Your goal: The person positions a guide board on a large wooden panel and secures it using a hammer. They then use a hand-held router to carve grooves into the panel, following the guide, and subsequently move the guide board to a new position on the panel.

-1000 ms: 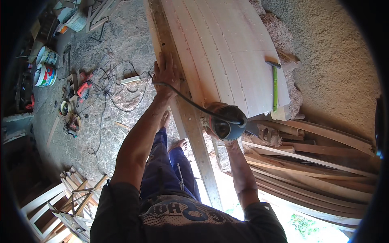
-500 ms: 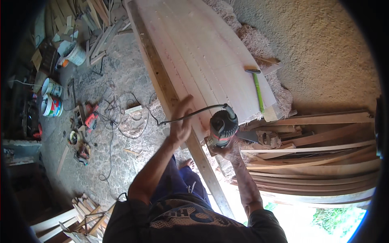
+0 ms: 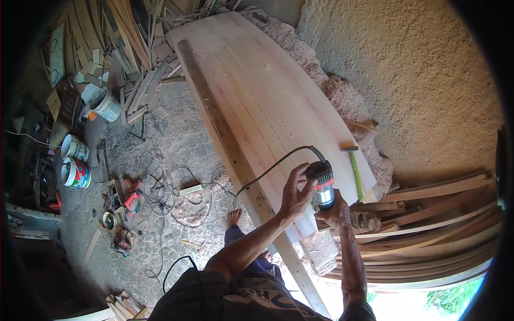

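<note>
A corded trim router (image 3: 323,184), with a black ribbed top, a red band and a silver lower body, is held up over the near end of a wide pale wooden panel (image 3: 267,107). My right hand (image 3: 337,214) is wrapped round its lower part. Curled against the left side of its black top are the fingers and thumb of my left hand (image 3: 294,198); the exact contact is partly hidden. A black cord arches from the top toward the left. Along the panel's left edge lies a long narrow board (image 3: 230,144).
A green-handled hammer (image 3: 355,174) rests on the panel's right edge. Stacked wooden strips (image 3: 428,235) lie at right, beside a rough wall (image 3: 407,80). On the left floor are tangled cords, a red power tool (image 3: 134,200) and several buckets (image 3: 76,174). Wood shavings (image 3: 348,99) line the panel's right side.
My left hand has moved right from open air to the router's top. The router has shifted right and tilted, showing its silver body. The whole view has shifted too.
</note>
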A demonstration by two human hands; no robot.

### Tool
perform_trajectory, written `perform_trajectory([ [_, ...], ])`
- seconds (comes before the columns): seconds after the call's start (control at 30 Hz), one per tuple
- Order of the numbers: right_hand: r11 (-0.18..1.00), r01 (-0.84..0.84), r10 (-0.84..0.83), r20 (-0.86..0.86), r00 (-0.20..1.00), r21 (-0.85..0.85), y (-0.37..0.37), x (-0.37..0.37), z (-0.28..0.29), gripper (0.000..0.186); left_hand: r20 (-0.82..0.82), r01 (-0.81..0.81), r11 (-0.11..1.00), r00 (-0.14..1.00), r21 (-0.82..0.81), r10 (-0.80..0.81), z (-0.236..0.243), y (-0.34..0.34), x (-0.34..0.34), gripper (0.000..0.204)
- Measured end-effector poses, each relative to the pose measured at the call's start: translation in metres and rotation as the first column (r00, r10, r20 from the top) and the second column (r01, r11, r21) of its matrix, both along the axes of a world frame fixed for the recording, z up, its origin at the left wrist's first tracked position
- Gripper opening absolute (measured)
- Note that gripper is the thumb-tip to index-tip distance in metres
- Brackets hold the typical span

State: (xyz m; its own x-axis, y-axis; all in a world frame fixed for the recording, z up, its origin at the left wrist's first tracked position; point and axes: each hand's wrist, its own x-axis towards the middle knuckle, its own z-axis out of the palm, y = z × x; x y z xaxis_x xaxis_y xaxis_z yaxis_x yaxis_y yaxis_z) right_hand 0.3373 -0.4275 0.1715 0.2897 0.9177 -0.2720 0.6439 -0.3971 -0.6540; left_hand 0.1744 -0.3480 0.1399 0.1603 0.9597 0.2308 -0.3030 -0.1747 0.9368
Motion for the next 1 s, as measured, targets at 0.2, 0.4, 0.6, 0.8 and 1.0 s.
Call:
perform_trajectory([
  [0.2, 0.991, 0.005, -0.004, 0.008, 1.0, -0.132, 0.108, 0.017, 0.0, 0.067, -0.184, -0.018, 0.999, 0.983, 0.036, 0.024, 0.003, 0.076, -0.038, 0.054],
  [0.4, 0.954, -0.006, -0.059, -0.207, 0.977, -0.301, 0.189, 0.052, -0.023, 0.055, -0.568, -0.249, 0.915, 0.723, 0.317, 0.394, -0.047, 0.183, -0.127, 0.051],
  [0.6, 0.918, -0.08, -0.037, -0.285, 0.958, -0.389, 0.233, 0.032, -0.021, 0.058, -0.911, -0.384, 0.9, 0.258, 0.208, 0.32, -0.096, 0.268, -0.188, 0.086],
  [0.8, 0.882, -0.087, -0.037, -0.251, 0.967, -0.463, 0.236, 0.057, -0.032, 0.065, -0.919, -0.376, 0.88, 0.148, 0.29, 0.366, -0.111, 0.27, -0.174, 0.088],
  [1.0, 0.828, -0.114, 0.077, -0.09, 0.993, -0.549, 0.249, 0.043, -0.005, 0.074, -0.911, -0.421, 0.855, 0.136, 0.303, 0.39, -0.122, 0.274, -0.18, 0.074],
])
